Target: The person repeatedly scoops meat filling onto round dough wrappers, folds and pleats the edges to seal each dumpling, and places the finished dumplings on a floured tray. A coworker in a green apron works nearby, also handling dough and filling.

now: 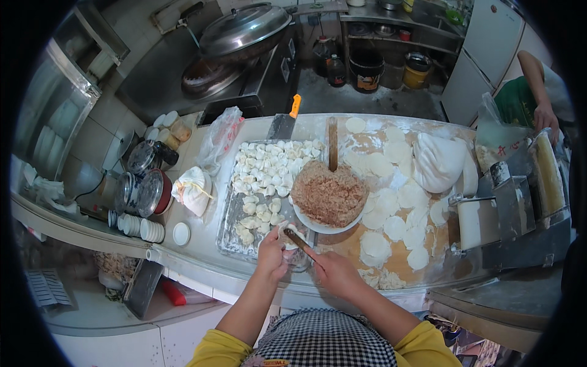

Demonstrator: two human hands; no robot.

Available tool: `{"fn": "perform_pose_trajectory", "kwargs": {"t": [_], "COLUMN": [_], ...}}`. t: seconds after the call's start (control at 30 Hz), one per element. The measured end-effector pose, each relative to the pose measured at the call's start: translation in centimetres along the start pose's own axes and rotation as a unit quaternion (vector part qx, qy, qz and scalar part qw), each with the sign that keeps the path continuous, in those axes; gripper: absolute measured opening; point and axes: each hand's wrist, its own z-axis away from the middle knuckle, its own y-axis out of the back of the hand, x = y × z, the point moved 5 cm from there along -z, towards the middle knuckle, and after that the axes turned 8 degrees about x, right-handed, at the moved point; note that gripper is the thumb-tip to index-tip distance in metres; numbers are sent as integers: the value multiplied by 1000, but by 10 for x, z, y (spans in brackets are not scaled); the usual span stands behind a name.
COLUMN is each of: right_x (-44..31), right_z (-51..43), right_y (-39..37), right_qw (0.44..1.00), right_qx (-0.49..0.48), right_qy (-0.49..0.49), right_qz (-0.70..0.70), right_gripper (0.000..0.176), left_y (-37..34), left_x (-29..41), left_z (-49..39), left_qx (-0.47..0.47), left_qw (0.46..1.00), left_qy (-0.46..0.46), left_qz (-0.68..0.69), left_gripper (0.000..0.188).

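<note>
My left hand [271, 253] holds a dumpling wrapper [285, 229] just past the front of the metal tray. In my right hand [334, 271] is a narrow wooden spatula [296, 238], its tip at the wrapper. Folded dumplings [270, 167] fill the far part of the floured tray [226, 229], with several more nearer me. Right of the tray a white bowl [326, 228] is heaped with minced filling [328, 195]. A wooden stick [333, 144] touches the filling at its far side. Round dough wrappers [375, 249] lie spread and overlapping on the wooden board [348, 245] at the right.
A cleaver [282, 126] with an orange handle lies beyond the tray. A white cloth bundle [438, 163] and a dough-rolling machine [509, 215] stand at the right, near another person's hand [545, 120]. At the left are a tied bag [193, 190], lidded pots [151, 192] and small dishes [152, 230].
</note>
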Motion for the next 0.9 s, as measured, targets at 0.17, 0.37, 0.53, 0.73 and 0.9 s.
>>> {"fn": "perform_pose_trajectory", "kwargs": {"t": [0.17, 0.37, 0.53, 0.73, 0.9], "right_x": [-16, -28, -31, -30, -46], "right_z": [5, 13, -1, 1, -4], "right_y": [2, 12, 40, 55, 64], "right_qw": [999, 1000, 976, 960, 944], "right_qx": [7, 9, 194, 259, 304], "right_qy": [-3, 13, 94, 45, 76], "right_qz": [41, 14, -31, -92, -101], "right_gripper": [44, 44, 28, 13, 12], "left_y": [-4, -16, -44, -56, -53], "left_x": [19, 38, 19, 9, 13], "left_z": [12, 27, 59, 87, 86], "left_qx": [-42, -34, -125, -155, -134], "left_qw": [999, 996, 991, 985, 988], "left_qy": [27, -27, 38, -20, -10], "left_qz": [-8, 75, 36, -75, -78], "left_gripper": [40, 36, 36, 31, 24]}}
